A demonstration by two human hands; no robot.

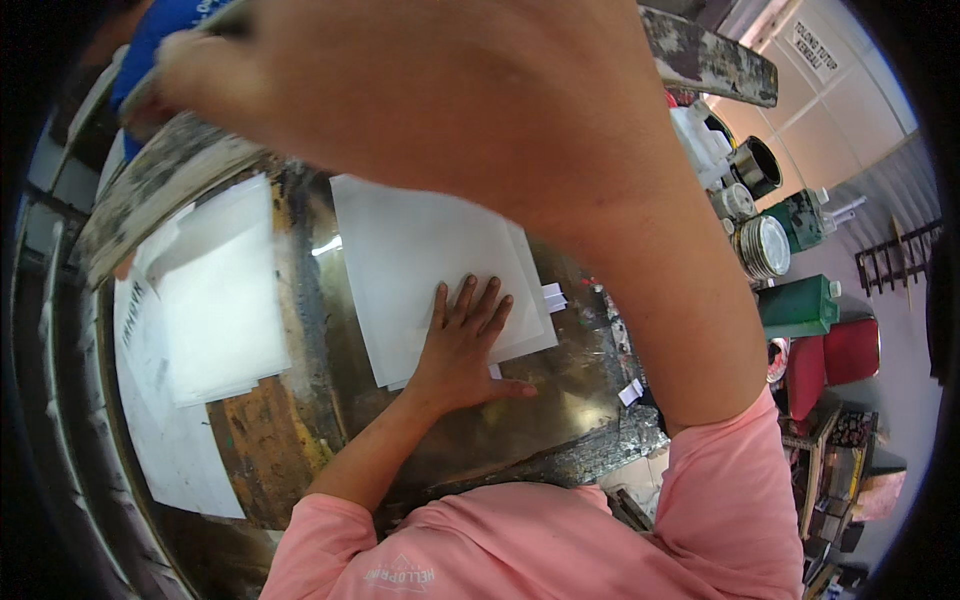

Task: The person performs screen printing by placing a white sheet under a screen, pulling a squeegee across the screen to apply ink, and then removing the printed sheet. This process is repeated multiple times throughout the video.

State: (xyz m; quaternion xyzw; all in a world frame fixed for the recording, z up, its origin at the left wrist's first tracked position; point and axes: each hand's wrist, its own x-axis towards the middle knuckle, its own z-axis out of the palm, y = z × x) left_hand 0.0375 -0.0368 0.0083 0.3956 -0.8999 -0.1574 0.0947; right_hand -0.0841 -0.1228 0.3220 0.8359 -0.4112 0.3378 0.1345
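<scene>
My left hand (468, 345) lies flat with fingers spread on a small stack of white translucent sheets (420, 250), close to the stack's near edge. The stack rests on a shiny brown work surface (540, 405). High across the view reaches my right arm, very near the camera. At the upper left my right hand (215, 85) is closed at the edge of a worn, paint-stained wooden frame (165, 195). The thumb and a darker finger show on either side of that edge; the other fingers are hidden and slightly blurred.
Left of the work surface, more white sheets (225, 310) lie on a larger printed sheet (190, 460). Along the right stand paint cans (762, 245), green jerrycans (800, 308) and a red chair (850, 348). Metal rails (65, 400) run down the far left.
</scene>
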